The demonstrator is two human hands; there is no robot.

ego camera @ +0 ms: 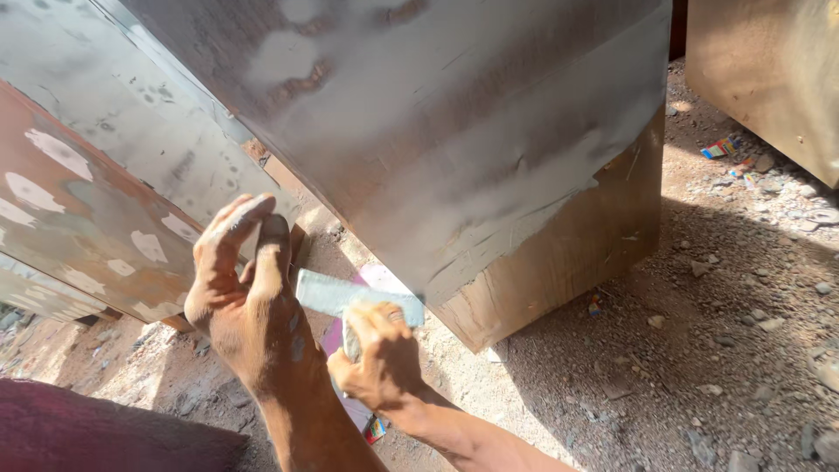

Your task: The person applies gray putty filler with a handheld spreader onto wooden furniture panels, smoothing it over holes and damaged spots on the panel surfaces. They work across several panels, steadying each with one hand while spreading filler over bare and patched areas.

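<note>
you are holding a flat grey putty blade [350, 295] low between two metal cabinets, just under the grey-coated corner of the big metal cabinet [489, 157]. your right hand [377, 354] is clenching its handle; your left hand [249, 293] is lying half open against the blade, fingers stretched. the blade's edge could be nicking those fingers, or filler dropping onto the gravel ground [699, 350].

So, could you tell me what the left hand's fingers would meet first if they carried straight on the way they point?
The left hand points its fingers up and slightly right. Straight on they would probably meet the grey-coated metal panel first, near its lower left edge, though depth is hard to judge.
</note>
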